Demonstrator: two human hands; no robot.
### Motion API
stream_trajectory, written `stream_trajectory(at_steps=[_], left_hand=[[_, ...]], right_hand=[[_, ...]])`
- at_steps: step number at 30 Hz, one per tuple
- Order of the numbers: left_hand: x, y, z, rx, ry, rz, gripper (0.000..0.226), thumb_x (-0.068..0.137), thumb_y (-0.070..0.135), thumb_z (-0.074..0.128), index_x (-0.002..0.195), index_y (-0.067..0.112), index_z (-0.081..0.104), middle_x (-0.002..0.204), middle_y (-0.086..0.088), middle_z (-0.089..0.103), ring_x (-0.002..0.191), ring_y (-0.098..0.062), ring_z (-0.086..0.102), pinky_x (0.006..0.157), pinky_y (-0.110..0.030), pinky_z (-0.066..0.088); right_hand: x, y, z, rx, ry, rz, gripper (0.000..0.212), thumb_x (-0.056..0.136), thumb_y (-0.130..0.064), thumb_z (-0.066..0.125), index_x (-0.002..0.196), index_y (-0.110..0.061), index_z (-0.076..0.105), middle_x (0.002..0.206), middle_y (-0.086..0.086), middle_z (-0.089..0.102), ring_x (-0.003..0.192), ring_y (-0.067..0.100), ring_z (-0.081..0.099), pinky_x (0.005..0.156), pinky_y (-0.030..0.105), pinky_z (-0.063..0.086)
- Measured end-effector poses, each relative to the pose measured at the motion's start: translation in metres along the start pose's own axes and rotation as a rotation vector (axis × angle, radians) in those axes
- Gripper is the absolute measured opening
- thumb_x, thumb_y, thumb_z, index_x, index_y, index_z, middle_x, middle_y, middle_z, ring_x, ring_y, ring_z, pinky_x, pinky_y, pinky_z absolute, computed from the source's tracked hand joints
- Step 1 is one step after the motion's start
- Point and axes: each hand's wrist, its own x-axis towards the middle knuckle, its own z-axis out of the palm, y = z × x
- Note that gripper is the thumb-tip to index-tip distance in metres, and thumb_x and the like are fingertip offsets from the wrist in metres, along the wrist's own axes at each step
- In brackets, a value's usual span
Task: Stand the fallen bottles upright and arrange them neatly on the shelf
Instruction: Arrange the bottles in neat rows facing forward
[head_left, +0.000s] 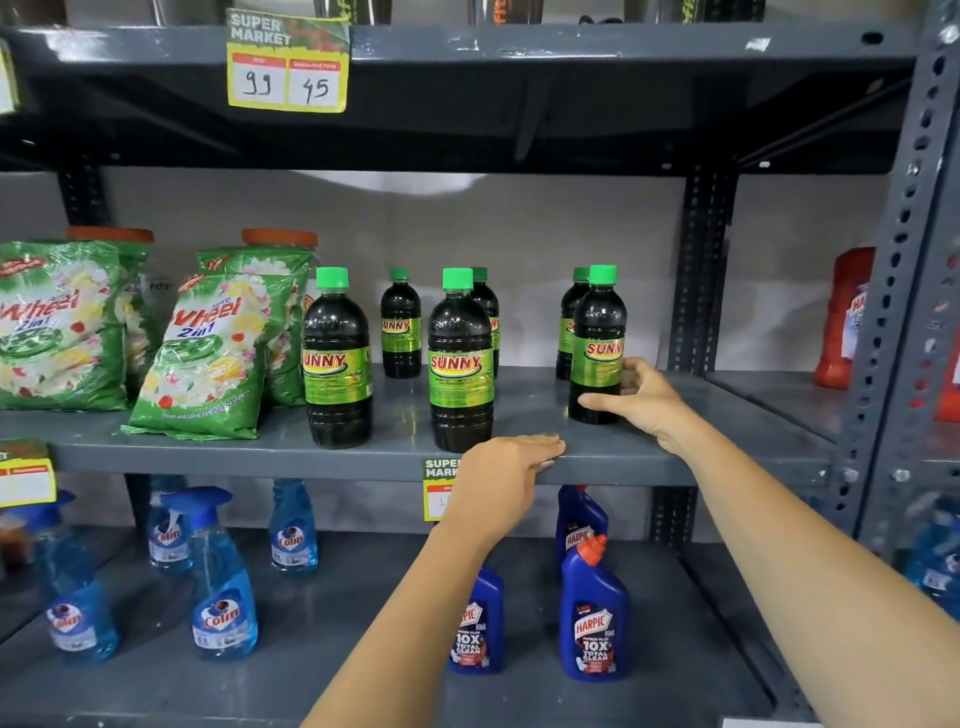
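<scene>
Right hand (641, 400) grips upright bottle (597, 345)
Bottle axis vertical, offset right of row; left hand (506, 467) rests flat, empty, on shelf edge (311, 457).

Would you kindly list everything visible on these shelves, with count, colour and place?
Sunny bottles: six, dark with green caps, all upright, middle shelf, three in front and three behind.
Wheel packets: at least four, green, middle shelf left.
Orange-lidded jars: two, behind the packets.
Colin spray bottles: at least four, blue, lower shelf left.
Harpic bottles: three, dark blue, lower shelf centre.
Red bottle: one, neighbouring bay, right.
Price tag: one, yellow, top shelf edge; others partly seen lower down.
Shelf rack: grey metal.
Left hand: flat on the middle shelf edge.
Right hand: grip around the right front Sunny bottle.
</scene>
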Motion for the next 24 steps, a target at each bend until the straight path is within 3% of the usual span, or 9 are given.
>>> stream_trajectory(at_steps=[3, 8, 11, 15, 19, 24], left_hand=[[0.0, -0.001, 0.0, -0.004, -0.002, -0.003, 0.037, 0.08, -0.006, 0.06, 0.111, 0.012, 0.068, 0.114, -0.004, 0.069, 0.11, -0.018, 0.061, 0.096, -0.034, 0.048], [-0.001, 0.0, -0.001, 0.001, -0.012, -0.003, 0.038, 0.081, -0.007, 0.059, 0.112, 0.012, 0.068, 0.116, -0.005, 0.068, 0.111, -0.018, 0.06, 0.097, -0.033, 0.047], [0.0, 0.001, -0.001, -0.006, 0.0, -0.005, 0.036, 0.082, -0.006, 0.059, 0.111, 0.012, 0.068, 0.115, -0.005, 0.068, 0.111, -0.018, 0.06, 0.098, -0.029, 0.045], [-0.001, 0.001, 0.0, -0.008, 0.002, 0.011, 0.034, 0.082, -0.005, 0.06, 0.11, 0.012, 0.069, 0.114, -0.005, 0.069, 0.109, -0.018, 0.061, 0.096, -0.031, 0.047], [0.001, -0.002, -0.002, -0.018, -0.013, -0.003, 0.031, 0.083, -0.001, 0.062, 0.109, 0.013, 0.069, 0.113, -0.003, 0.069, 0.109, -0.016, 0.062, 0.094, -0.032, 0.049], [0.004, -0.004, -0.004, -0.038, -0.036, -0.022, 0.027, 0.084, 0.004, 0.063, 0.108, 0.015, 0.07, 0.111, -0.002, 0.07, 0.108, -0.015, 0.062, 0.093, -0.028, 0.048]], right_hand=[[-0.002, -0.002, 0.002, -0.034, 0.014, -0.037, 0.084, 0.07, -0.025, 0.086, 0.139, -0.015, 0.039, 0.124, 0.0, 0.051, 0.105, 0.014, 0.048, 0.084, 0.028, 0.039], [-0.002, -0.002, 0.002, -0.002, -0.019, -0.035, 0.09, 0.07, -0.019, 0.086, 0.144, -0.017, 0.035, 0.14, 0.003, 0.05, 0.113, 0.014, 0.048, 0.091, 0.028, 0.038], [-0.002, -0.001, 0.002, -0.033, 0.018, -0.044, 0.099, 0.065, -0.023, 0.089, 0.145, -0.02, 0.03, 0.126, 0.002, 0.052, 0.106, 0.014, 0.048, 0.087, 0.029, 0.039], [-0.003, -0.001, 0.001, -0.064, 0.027, -0.057, 0.107, 0.062, -0.03, 0.09, 0.147, -0.022, 0.026, 0.137, 0.007, 0.05, 0.108, 0.015, 0.046, 0.091, 0.031, 0.039], [-0.006, -0.006, 0.0, -0.09, -0.03, -0.051, 0.092, 0.064, -0.03, 0.089, 0.141, -0.017, 0.04, 0.14, 0.004, 0.052, 0.109, 0.012, 0.048, 0.093, 0.029, 0.039], [-0.013, -0.015, -0.004, -0.131, -0.072, -0.05, 0.071, 0.066, -0.025, 0.088, 0.126, -0.018, 0.051, 0.119, -0.003, 0.06, 0.106, 0.015, 0.055, 0.09, 0.029, 0.042]])
